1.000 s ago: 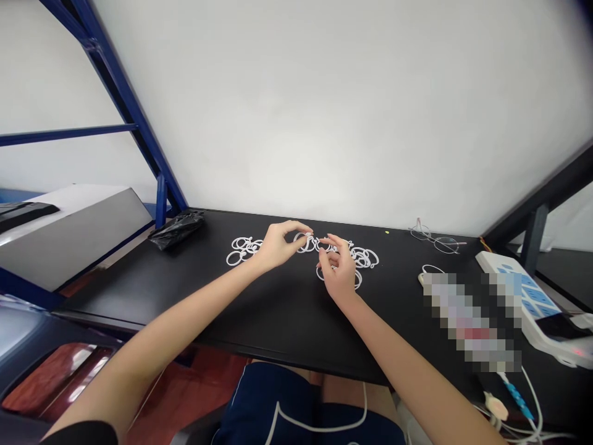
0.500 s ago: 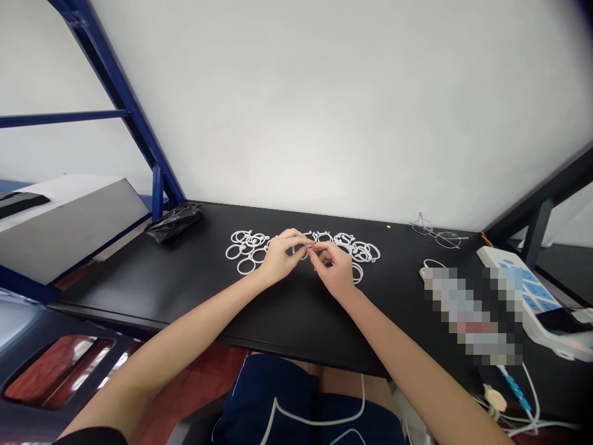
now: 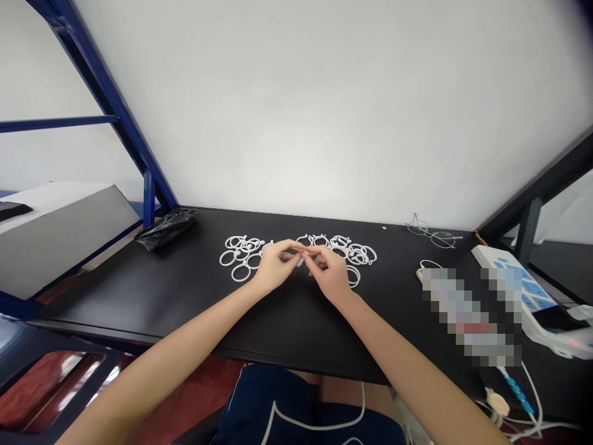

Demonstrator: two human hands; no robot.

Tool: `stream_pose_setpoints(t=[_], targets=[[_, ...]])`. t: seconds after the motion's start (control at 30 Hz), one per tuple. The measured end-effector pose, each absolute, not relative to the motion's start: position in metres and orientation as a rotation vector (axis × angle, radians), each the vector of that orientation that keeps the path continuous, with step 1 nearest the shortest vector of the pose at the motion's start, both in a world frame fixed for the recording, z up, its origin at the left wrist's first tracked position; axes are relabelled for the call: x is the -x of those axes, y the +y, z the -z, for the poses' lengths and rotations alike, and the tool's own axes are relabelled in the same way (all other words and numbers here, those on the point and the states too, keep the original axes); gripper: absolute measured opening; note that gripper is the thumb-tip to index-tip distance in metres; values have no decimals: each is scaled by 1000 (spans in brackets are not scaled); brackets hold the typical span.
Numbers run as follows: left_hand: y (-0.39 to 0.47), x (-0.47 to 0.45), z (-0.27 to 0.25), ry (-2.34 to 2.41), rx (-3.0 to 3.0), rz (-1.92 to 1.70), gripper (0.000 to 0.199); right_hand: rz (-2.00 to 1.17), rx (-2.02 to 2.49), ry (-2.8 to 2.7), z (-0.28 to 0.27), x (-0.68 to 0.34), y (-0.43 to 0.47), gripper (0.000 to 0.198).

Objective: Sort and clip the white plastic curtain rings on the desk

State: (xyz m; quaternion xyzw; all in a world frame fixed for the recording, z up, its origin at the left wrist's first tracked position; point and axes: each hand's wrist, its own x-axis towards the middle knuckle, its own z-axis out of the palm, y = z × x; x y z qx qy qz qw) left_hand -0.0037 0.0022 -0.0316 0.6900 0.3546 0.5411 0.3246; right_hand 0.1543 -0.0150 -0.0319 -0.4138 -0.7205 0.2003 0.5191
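Observation:
My left hand (image 3: 276,267) and my right hand (image 3: 332,272) meet fingertip to fingertip above the black table. Both are closed in a pinch on a white curtain ring (image 3: 300,262), mostly hidden behind the fingers. To the left of my hands lies a loose cluster of white curtain rings (image 3: 241,272), some overlapping, with small eyelets on their rims. Another group of white rings (image 3: 353,277) spreads behind and to the right of my right hand.
The black table (image 3: 194,278) runs up to a white wall. A crumpled black plastic bag (image 3: 167,228) lies at the back left. On the right are eyeglasses (image 3: 442,239), a blurred-out phone-like item (image 3: 472,315), a white power strip (image 3: 523,290) and white cables (image 3: 532,395).
Both hands stay pinched together, their fingers shifted slightly around the ring. A white bit now shows below the fingertips. The whole view has moved a little.

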Motion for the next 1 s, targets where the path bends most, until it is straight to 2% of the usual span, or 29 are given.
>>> stream_pose_setpoints(t=[0.47, 0.63, 0.8, 1.0], targets=[[-2, 2, 28, 890, -1827, -1484, 11, -590, 952, -1690, 30, -155, -16, 16], [2, 3, 30, 905, -1831, -1408, 8, -694, 941, -1619, 27, -154, -17, 19], [2, -1, 32, 859, -1655, -1316, 22, -690, 933, -1588, 29, -153, -19, 17], [-7, -7, 26, 913, -1748, -1147, 36, -728, 862, -1561, 31, -146, -25, 16]])
